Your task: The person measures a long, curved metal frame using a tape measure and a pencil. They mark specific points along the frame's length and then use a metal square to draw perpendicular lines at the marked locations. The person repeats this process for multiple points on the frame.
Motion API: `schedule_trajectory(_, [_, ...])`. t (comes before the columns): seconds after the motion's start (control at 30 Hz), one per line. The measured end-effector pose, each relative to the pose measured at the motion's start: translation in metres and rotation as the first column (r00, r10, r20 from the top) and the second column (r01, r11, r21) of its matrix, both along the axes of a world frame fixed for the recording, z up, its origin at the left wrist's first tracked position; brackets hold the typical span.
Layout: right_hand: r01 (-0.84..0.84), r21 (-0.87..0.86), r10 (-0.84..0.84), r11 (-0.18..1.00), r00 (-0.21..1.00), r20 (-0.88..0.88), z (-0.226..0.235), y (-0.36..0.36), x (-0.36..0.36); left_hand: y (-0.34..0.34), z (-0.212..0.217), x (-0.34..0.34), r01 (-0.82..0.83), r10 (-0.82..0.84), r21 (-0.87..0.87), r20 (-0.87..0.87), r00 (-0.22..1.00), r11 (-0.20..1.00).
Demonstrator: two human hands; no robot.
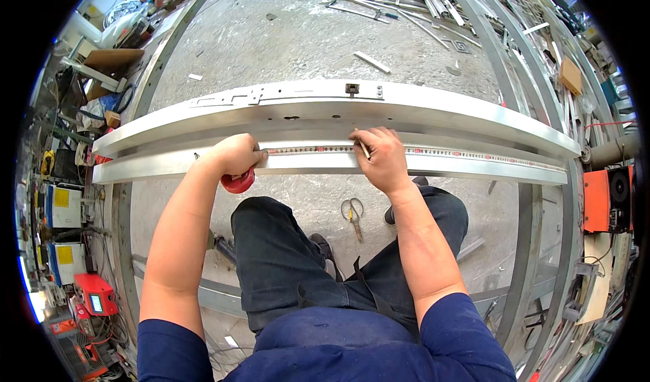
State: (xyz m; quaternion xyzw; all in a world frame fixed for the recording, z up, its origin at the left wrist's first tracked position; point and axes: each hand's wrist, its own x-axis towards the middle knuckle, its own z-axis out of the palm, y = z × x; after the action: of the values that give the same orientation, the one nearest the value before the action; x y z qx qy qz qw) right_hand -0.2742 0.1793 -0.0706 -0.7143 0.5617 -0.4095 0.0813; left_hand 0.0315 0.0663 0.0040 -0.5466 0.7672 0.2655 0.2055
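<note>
My left hand (237,153) is closed around a red tape measure (238,182) at the front edge of a silver metal profile (162,171). From it the pale tape blade (460,155) runs rightward along the profile's top, nearly to its right end. My right hand (384,157) pinches a thin, pencil-like stick (362,145), its tip at the blade's far edge. Part of the blade is hidden under that hand. Just beyond lies a second silver profile (460,104), roughly parallel, with small holes in its side and a dark latch-like fitting (352,89) on top.
Steel frame rails (527,246) support both profiles at left and right. Below, scissors (353,218) lie on the concrete floor between my legs. Offcut strips (420,6) are heaped at the far side. A red machine (95,294) stands left, an orange-and-black one (606,199) right.
</note>
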Motion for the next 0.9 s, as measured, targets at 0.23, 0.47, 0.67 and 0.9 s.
schedule_trajectory(0.23, [0.004, 0.011, -0.004, 1.000, 1.000, -0.002, 0.002, 0.002, -0.003, 0.004, 0.007, -0.006, 0.015, -0.015, -0.002, 0.000, 1.000, 1.000])
schedule_trajectory(0.47, [0.003, 0.024, -0.002, 1.000, 1.000, -0.011, 0.002, 0.003, -0.006, 0.005, 0.005, -0.008, -0.011, 0.010, -0.012, -0.019, 1.000, 1.000])
schedule_trajectory(0.67, [0.004, 0.020, -0.004, 1.000, 1.000, -0.007, 0.003, 0.003, -0.006, 0.005, 0.004, -0.006, 0.013, -0.013, -0.013, -0.021, 1.000, 1.000])
schedule_trajectory(0.9, [0.001, 0.009, -0.001, 1.000, 1.000, 0.008, -0.006, 0.005, -0.019, 0.004, 0.003, -0.016, 0.043, -0.045, -0.056, -0.028, 0.999, 0.997])
